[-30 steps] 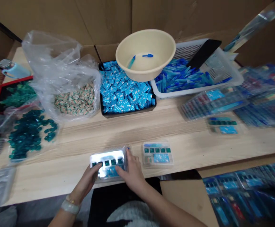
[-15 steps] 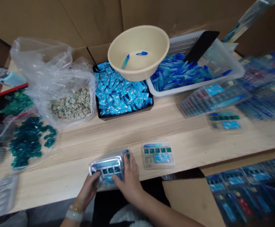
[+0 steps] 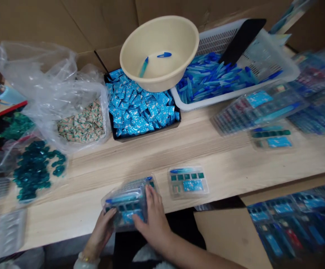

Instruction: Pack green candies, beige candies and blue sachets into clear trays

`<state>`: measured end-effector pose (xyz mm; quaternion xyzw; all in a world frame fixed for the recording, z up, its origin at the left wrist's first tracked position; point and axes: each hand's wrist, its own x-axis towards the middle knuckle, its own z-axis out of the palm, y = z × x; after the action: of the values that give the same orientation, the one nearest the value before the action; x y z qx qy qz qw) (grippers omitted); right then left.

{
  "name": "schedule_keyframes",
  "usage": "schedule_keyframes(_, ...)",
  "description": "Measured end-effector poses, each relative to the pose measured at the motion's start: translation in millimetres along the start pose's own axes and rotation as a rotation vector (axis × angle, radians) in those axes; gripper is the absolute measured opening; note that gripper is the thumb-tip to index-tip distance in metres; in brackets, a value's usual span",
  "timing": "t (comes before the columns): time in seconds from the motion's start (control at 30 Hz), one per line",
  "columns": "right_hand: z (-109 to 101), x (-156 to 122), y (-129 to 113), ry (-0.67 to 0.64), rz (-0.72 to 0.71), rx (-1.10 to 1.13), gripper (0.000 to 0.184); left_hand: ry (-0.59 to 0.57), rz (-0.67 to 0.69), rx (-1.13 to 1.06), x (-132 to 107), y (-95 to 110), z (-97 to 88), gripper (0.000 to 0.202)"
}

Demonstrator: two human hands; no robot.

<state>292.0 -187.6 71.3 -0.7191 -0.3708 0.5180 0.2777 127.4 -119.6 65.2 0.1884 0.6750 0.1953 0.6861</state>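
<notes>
Between my two hands is a stack of clear plastic trays [image 3: 127, 205] at the table's front edge. Its front tray shows a blue pen, a row of dark green squares and a blue packet. My left hand [image 3: 102, 226] grips the stack's left side, thumb over the front. On the right side my right hand [image 3: 153, 211] is closed round it, thumb across the blue packet. Just right of the stack, apart from it, a filled clear tray [image 3: 188, 182] lies flat with a pen, green squares and a blue packet.
A black box of blue packets [image 3: 140, 112], a cream basin [image 3: 156, 80] and a white basket [image 3: 215, 102] of blue pens line the back. Teal pieces [image 3: 32, 168] lie left. More stacked trays [image 3: 252, 108] stand right; a carton [image 3: 229, 231] of filled trays sits below the edge.
The view has shifted slightly. The stack in my hands has tipped a little, and the glare on its front tray is gone. Both hands keep their hold.
</notes>
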Motion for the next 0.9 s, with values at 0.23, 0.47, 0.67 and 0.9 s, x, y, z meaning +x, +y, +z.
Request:
schedule_keyframes(0.23, -10, 28, 34, -0.007, 0.058, 0.221, 0.08, -0.165, -0.017, 0.068, 2, 4, 28.1, 0.044)
schedule_keyframes(0.47, -72, -16, 47, 0.239, -0.118, 0.255, 0.073, -0.285, -0.041, 0.108, -24, 5, 88.5, 0.059)
schedule_keyframes(0.67, -147, -26, 109, 0.35, 0.009, 0.422, 0.071, -0.443, 0.088, 0.185, -18, -34, 182.9, 0.059)
schedule_keyframes(0.9, -195, 10, 107, 0.283, -0.001, 0.744, 0.071, -0.498, 0.223, 0.251, -4, -19, 235.8, 0.052)
